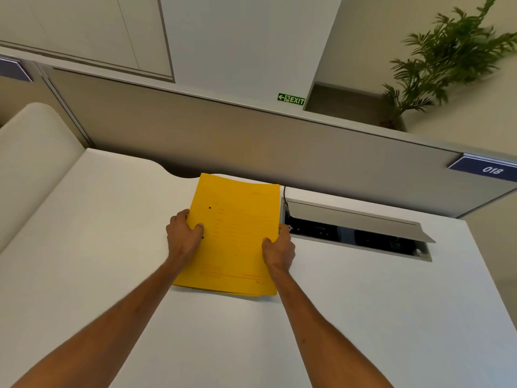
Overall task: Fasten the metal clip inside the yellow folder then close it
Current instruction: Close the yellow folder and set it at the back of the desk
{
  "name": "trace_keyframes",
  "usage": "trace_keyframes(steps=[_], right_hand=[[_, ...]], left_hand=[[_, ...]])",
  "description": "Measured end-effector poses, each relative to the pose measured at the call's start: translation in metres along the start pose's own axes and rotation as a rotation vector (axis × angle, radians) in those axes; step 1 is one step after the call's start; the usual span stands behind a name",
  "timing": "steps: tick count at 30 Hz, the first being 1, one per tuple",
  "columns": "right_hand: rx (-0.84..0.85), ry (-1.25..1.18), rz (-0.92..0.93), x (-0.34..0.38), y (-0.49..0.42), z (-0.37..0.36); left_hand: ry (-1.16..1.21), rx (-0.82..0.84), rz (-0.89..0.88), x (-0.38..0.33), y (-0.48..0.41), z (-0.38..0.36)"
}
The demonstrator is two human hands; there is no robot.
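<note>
**Even indoor light, wide-angle bend, soft edges**

The scene is bright and evenly lit, with no single lamp in view. The white desk [363, 317] carries no hard glare, only a soft falloff toward the left. Thin, faint shadows lie under the yellow folder [235, 236] and both forearms. Straight lines, such as the partition [251, 141], bow and tilt from the wide lens. The plant [453, 57] at the upper right is smeared with blur; the folder's print is too soft to read.
</note>
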State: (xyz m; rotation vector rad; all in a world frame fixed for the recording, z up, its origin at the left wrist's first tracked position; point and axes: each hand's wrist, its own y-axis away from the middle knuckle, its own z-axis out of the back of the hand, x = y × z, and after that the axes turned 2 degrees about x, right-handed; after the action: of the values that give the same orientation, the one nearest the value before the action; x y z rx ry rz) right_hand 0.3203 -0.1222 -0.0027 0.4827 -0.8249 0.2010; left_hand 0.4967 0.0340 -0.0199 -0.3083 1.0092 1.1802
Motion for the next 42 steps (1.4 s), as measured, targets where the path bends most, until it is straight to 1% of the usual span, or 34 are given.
trace_keyframes(steps=[5,13,16,19,23,24,26,28,30,32,34,38,42], right_hand=[[0.001,0.072,0.020,-0.002,-0.011,-0.006],[0.003,0.094,0.023,-0.007,-0.016,-0.009],[0.004,0.114,0.054,-0.004,-0.016,-0.007],[0.017,0.136,0.085,-0.002,-0.017,-0.005],[0.053,0.164,0.078,-0.002,-0.018,-0.002],[0.065,0.201,0.087,-0.002,-0.018,-0.002],[0.075,0.375,0.143,-0.004,-0.016,-0.001],[0.053,0.584,0.249,-0.008,-0.012,0.000],[0.080,0.679,0.353,-0.011,-0.008,-0.002],[0.151,0.719,0.438,-0.014,-0.004,-0.005],[0.214,0.757,0.496,-0.018,0.000,-0.009],[0.276,0.779,0.521,-0.022,0.005,-0.012],[0.304,0.788,0.533,-0.024,0.007,-0.013]], left_hand=[[-0.040,-0.013,0.024,-0.005,-0.002,-0.007],[-0.095,-0.009,0.017,-0.006,0.001,-0.010],[-0.090,-0.010,0.023,-0.006,0.001,-0.011],[-0.093,-0.002,0.016,-0.007,0.000,-0.011],[-0.113,0.021,0.001,-0.010,-0.002,-0.010],[-0.132,0.024,-0.016,-0.010,-0.001,-0.010],[-0.198,0.033,-0.076,-0.008,0.005,-0.012],[-0.297,0.066,-0.188,-0.003,0.015,-0.015],[-0.406,0.108,-0.323,0.005,0.023,-0.019],[-0.502,0.142,-0.401,0.014,0.029,-0.023],[-0.565,0.167,-0.439,0.021,0.032,-0.028],[-0.655,0.211,-0.450,0.028,0.034,-0.031],[-0.652,0.253,-0.441,0.023,0.035,-0.025]])
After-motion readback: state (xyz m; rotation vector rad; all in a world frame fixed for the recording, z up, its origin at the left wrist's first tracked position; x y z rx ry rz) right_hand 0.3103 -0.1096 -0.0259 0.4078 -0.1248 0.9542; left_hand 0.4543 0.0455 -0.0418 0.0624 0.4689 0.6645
